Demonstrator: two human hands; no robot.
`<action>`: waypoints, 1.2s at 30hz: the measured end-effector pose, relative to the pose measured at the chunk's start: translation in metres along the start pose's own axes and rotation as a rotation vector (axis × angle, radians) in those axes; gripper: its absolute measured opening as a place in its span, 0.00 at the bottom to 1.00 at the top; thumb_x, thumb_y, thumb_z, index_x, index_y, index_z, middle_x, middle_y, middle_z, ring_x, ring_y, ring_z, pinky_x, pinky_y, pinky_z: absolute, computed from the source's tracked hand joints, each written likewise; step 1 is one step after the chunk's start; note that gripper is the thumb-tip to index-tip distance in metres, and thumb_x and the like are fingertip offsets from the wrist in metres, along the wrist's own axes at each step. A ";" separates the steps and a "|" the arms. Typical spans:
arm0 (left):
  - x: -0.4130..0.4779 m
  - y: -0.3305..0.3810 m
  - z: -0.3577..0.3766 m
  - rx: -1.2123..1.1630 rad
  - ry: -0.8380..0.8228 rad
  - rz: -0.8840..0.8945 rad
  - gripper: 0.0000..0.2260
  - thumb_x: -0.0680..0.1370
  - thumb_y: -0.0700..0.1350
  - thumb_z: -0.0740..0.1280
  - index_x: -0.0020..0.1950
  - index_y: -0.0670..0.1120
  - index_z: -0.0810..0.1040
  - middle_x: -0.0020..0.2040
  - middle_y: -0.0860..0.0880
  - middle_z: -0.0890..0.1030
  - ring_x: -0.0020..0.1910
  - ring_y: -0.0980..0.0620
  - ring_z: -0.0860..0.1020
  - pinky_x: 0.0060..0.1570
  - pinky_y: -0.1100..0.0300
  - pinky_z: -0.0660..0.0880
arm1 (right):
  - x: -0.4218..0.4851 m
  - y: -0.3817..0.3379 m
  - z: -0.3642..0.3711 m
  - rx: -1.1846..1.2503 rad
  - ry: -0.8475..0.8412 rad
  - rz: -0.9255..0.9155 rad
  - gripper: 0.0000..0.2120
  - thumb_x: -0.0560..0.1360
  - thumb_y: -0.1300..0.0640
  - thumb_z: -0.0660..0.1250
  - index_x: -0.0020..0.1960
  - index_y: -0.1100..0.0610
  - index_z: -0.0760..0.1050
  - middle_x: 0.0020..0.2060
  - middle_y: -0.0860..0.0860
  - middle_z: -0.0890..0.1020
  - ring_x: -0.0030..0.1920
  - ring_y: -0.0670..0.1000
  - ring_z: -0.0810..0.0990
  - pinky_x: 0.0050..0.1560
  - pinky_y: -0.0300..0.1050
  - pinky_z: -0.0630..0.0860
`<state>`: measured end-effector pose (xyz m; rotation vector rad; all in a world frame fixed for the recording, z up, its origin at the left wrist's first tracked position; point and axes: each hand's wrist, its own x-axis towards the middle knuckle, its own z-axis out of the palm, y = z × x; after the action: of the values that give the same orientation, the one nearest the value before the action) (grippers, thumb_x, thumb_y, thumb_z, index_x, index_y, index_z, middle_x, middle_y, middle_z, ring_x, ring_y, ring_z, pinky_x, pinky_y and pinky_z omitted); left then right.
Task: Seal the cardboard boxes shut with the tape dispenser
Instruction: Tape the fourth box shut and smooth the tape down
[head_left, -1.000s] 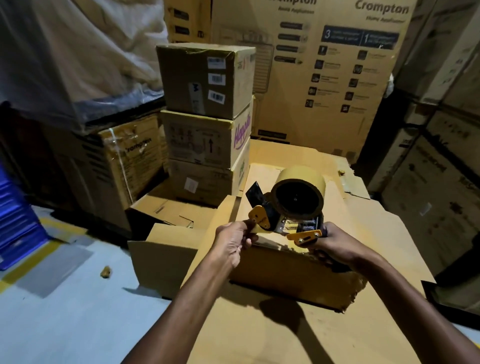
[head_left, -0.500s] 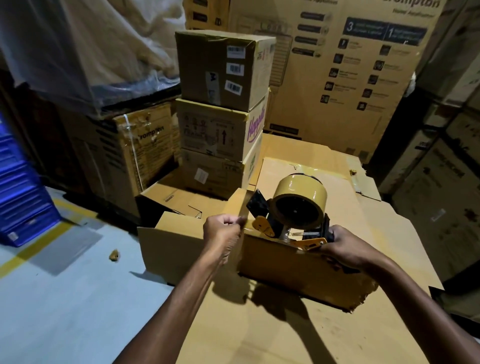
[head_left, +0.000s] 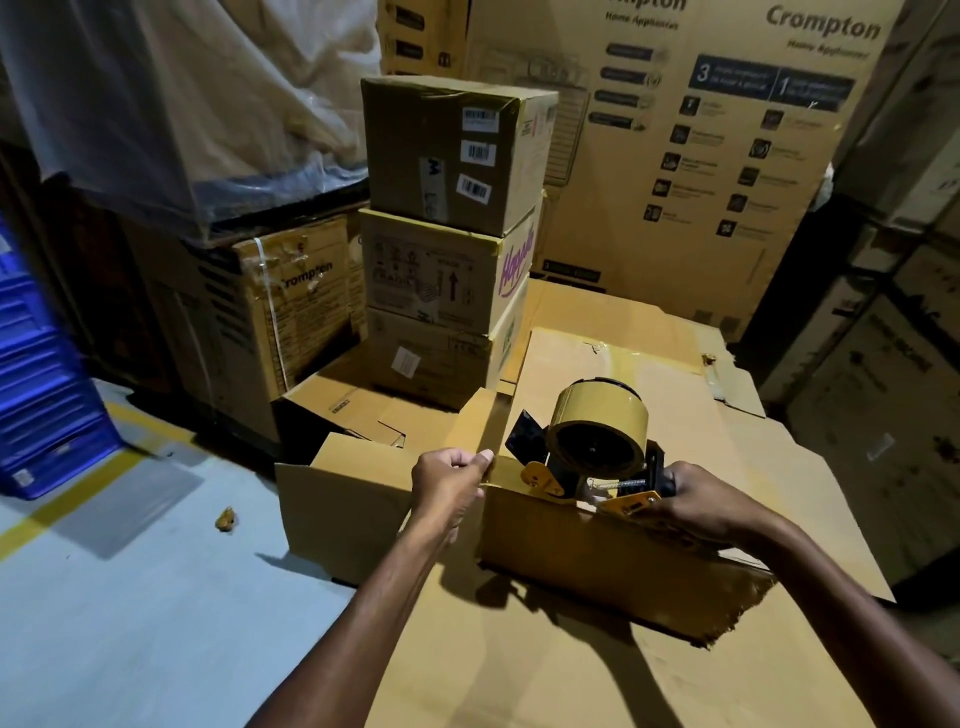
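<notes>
A small brown cardboard box (head_left: 597, 566) lies on flattened cardboard sheets (head_left: 519, 665) in front of me. On its top sits a yellow and black tape dispenser (head_left: 597, 452) with a big roll of tan tape. My right hand (head_left: 696, 501) grips the dispenser's handle at the box's right end. My left hand (head_left: 449, 480) pinches the free end of the tape at the box's left top corner, fingers curled. The strip between hand and dispenser lies along the box's top edge.
An open cardboard box (head_left: 337, 499) stands just left of my left hand. Behind it three boxes (head_left: 447, 249) are stacked. Large Crompton cartons (head_left: 701, 156) wall the back and right. Blue crates (head_left: 36, 374) stand at the left on a grey floor (head_left: 130, 597) with a yellow line.
My left hand has drawn away to the left from the dispenser, pulling tape out along the box top. The right hand stays on the dispenser handle. The camera has shifted slightly.
</notes>
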<state>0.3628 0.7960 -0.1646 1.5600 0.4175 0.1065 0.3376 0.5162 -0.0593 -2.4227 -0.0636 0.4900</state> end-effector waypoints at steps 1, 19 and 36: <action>0.001 -0.002 0.001 0.004 0.004 0.001 0.08 0.77 0.45 0.76 0.39 0.44 0.84 0.38 0.49 0.85 0.34 0.53 0.83 0.36 0.60 0.80 | 0.000 0.000 0.002 -0.010 -0.002 0.000 0.16 0.78 0.56 0.74 0.32 0.53 0.79 0.26 0.50 0.75 0.29 0.51 0.68 0.27 0.40 0.61; 0.005 -0.029 0.000 0.375 -0.270 0.074 0.08 0.87 0.50 0.56 0.49 0.55 0.69 0.42 0.50 0.76 0.38 0.52 0.72 0.37 0.57 0.66 | 0.007 -0.001 0.007 -0.070 -0.054 -0.015 0.26 0.79 0.58 0.73 0.23 0.47 0.78 0.20 0.44 0.71 0.21 0.43 0.65 0.26 0.37 0.61; 0.001 -0.041 0.012 -0.162 0.007 -0.085 0.19 0.72 0.47 0.79 0.37 0.49 0.68 0.31 0.51 0.69 0.29 0.54 0.62 0.29 0.60 0.58 | 0.016 0.009 0.007 -0.050 -0.090 0.026 0.15 0.78 0.53 0.74 0.35 0.54 0.76 0.25 0.48 0.73 0.26 0.49 0.68 0.28 0.44 0.63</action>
<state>0.3594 0.7837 -0.2055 1.3808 0.4681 0.0783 0.3494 0.5163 -0.0755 -2.4518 -0.0834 0.6162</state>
